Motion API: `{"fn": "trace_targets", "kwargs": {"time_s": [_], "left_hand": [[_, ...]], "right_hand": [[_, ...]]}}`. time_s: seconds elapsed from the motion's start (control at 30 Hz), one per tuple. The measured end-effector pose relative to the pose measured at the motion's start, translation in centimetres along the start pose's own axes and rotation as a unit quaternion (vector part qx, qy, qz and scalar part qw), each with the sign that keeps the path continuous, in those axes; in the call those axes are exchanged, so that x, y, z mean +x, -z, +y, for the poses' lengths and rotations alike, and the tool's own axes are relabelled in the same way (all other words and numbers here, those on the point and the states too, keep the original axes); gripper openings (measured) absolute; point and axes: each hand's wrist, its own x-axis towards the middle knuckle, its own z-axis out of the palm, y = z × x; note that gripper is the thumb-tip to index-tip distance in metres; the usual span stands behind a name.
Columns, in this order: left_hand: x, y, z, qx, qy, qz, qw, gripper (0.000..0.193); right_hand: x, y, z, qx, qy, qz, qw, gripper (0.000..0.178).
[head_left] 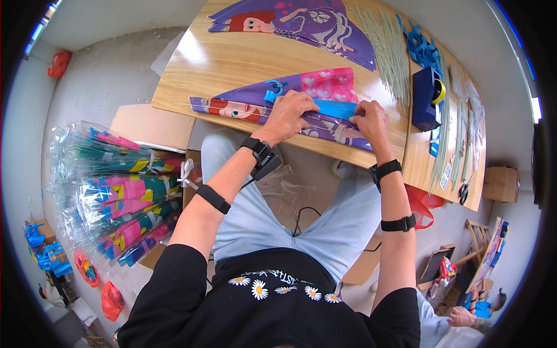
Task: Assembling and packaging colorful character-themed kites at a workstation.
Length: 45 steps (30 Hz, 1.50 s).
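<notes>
A purple printed sheet [261, 90], shaped like a kite and with a cartoon figure and a pink patch, lies folded along the near edge of the table. Across it runs a bright blue strip [335, 108]. My left hand [288, 116] presses down on the strip and sheet with curled fingers, near the printed face. At the strip's right end my right hand [371, 120] pinches it between thumb and fingers. The fingertips partly cover the strip. Thin rods seem to lie along the sheet's near edge.
Another purple printed sheet [301, 26] lies at the table's far side. Thin pale sticks [383, 52], blue strips [422, 49], a blue tape dispenser [425, 100] and scissors [463, 193] are to the right. Wrapped colourful bundles [127, 191] stand left of my legs. Another person's hand [462, 316] shows lower right.
</notes>
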Motion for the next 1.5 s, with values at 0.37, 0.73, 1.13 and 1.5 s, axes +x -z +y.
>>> {"fn": "trace_targets", "kwargs": {"time_s": [0.37,0.73,1.13,1.5], "left_hand": [[0.0,0.0,0.2,0.017,-0.016,0.018,1.000,0.045],[-0.1,-0.2,0.2,0.008,-0.020,0.031,0.999,0.045],[0.0,0.1,0.4,0.014,-0.003,0.060,0.998,0.056],[-0.2,0.2,0.2,0.008,-0.003,0.048,0.999,0.048]], "right_hand": [[1.7,0.0,0.2,0.073,-0.032,0.045,0.996,0.020],[4.1,-0.9,-0.2,-0.023,-0.021,-0.037,0.999,0.016],[5.5,1.5,1.1,0.145,-0.084,-0.149,0.975,0.015],[1.8,0.8,-1.6,-0.006,-0.123,-0.089,0.988,0.019]]}}
